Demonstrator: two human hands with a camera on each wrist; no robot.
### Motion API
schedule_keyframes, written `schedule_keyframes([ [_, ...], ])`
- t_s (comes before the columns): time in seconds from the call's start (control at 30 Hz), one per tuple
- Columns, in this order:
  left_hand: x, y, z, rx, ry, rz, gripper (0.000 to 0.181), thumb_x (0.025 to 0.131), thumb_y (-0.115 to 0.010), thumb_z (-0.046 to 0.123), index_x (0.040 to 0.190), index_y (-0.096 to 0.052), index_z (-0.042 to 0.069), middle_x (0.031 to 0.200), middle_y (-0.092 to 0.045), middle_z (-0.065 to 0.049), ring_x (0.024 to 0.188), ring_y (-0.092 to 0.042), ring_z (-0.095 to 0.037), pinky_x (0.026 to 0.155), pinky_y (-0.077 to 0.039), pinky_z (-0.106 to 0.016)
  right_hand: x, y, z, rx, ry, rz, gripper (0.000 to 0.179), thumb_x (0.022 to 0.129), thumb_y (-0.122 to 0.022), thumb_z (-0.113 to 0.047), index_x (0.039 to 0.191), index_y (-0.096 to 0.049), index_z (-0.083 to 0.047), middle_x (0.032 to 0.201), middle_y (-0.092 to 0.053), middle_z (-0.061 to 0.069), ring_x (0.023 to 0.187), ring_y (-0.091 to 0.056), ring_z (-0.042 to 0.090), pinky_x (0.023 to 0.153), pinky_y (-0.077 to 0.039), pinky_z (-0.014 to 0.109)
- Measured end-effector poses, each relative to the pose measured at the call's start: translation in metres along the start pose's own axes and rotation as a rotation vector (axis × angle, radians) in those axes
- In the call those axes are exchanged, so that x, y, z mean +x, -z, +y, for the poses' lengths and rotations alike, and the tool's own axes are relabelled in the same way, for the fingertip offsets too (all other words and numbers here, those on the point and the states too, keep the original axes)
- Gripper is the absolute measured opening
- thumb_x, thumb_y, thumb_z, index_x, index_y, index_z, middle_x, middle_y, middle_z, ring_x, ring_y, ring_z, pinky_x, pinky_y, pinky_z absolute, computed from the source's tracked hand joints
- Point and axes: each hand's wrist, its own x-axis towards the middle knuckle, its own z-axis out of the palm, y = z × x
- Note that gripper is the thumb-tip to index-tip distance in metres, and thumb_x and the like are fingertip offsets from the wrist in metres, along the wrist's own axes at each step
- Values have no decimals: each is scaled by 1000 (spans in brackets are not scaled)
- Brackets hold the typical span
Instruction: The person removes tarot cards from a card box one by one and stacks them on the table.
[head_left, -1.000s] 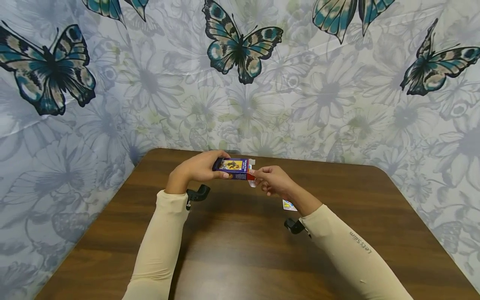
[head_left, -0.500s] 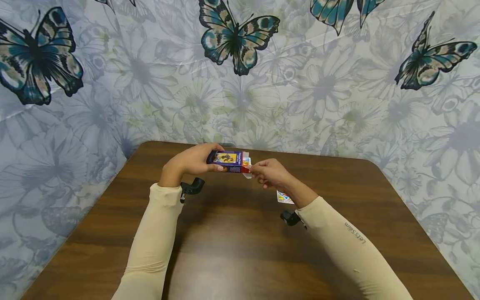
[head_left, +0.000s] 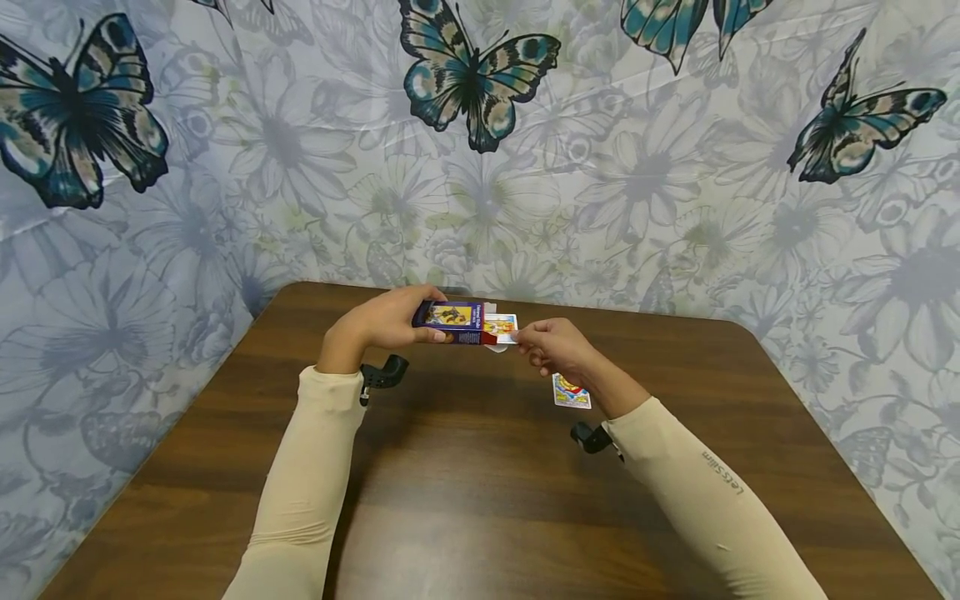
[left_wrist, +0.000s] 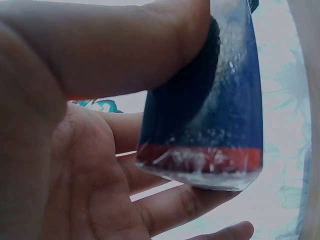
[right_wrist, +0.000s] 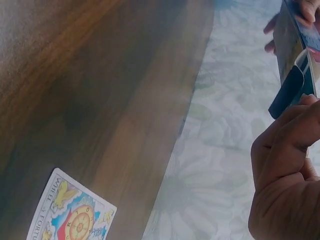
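My left hand (head_left: 381,320) grips a small dark blue tarot card box (head_left: 467,336), thumb along the near side. In the left wrist view the box (left_wrist: 232,115) shows a red band and a clear wrapper edge at its end. From the box's open right end sticks out a tarot card (head_left: 501,327). My right hand (head_left: 561,350) pinches that card's outer edge between thumb and fingertips. On the table below the right hand lies another tarot card (head_left: 572,393), face up. The right wrist view shows this card (right_wrist: 75,217) lettered as the Wheel of Fortune.
The brown wooden table (head_left: 465,500) spreads beneath both arms. Behind its far edge hangs a pale floral cloth (head_left: 637,225) with printed butterflies. Black wrist cameras are strapped to both wrists, one by the left wrist (head_left: 385,372) and one by the right wrist (head_left: 591,438).
The right hand has moved slightly right, drawing the card farther out of the box. More of the card on the table now shows. The left hand keeps its grip on the box.
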Motion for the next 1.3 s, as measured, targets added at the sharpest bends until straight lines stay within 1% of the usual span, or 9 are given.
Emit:
schedule_keyframes([
  [0.27,0,-2,-2,-12,16,-2,62,91,-69,41,139,-46,10,128,-58,-11,112,-57,-26,100,-45,-46,-3,16,6,40,-7,35,22,96,-63,-23,102,-65,-2,87,-67,0,59,-57,8,48,-44,20],
  [0.4,-2,0,-1,-13,20,-1,63,91,-69,41,139,-45,10,129,-58,-12,113,-56,-26,101,-44,-47,-4,23,7,55,4,38,21,97,-60,-23,102,-64,-3,90,-70,-1,62,-60,6,47,-41,17],
  [0.57,-2,1,-1,-15,22,-2,63,91,-70,41,139,-46,10,129,-57,-12,113,-56,-27,101,-44,-47,-5,33,8,76,27,55,17,99,-58,-21,102,-64,-6,93,-65,0,65,-61,6,46,-37,16],
  [0.77,-3,2,-2,-25,18,0,62,91,-70,41,139,-46,10,128,-58,-12,112,-57,-26,100,-45,-47,-3,43,10,165,79,110,10,99,-56,-15,104,-56,-6,74,-53,-5,56,-46,4,43,-31,15],
  [0.9,-3,3,-3,-19,9,2,62,91,-69,41,139,-46,9,127,-58,-12,111,-57,-26,100,-45,-46,2,52,17,198,75,152,18,100,-54,-13,115,-54,-3,72,-49,-6,56,-37,3,44,-27,15],
  [0.97,-3,3,-3,-15,11,0,62,91,-69,41,139,-45,10,127,-58,-11,111,-57,-26,100,-45,-46,6,58,23,148,62,165,27,102,-52,-16,125,-53,-1,77,-51,-6,57,-38,3,47,-30,16],
  [1.07,-3,2,-4,-14,15,0,61,91,-69,41,139,-45,11,127,-58,-11,111,-57,-26,100,-45,-45,10,70,33,-18,38,209,36,103,-51,-23,134,-55,-2,86,-57,-5,55,-38,5,47,-32,19],
  [1.2,-3,2,-3,-16,11,2,61,91,-69,41,139,-46,11,126,-59,-11,110,-57,-26,99,-45,-45,14,84,48,-247,-18,276,37,103,-53,-27,131,-60,-4,97,-60,2,59,-40,10,51,-37,24],
  [1.3,-3,2,-3,-16,7,3,61,91,-69,41,138,-47,10,126,-59,-11,110,-57,-26,99,-45,-45,18,91,60,-363,-48,282,36,102,-55,-25,127,-63,-1,100,-60,8,60,-42,11,56,-41,27],
])
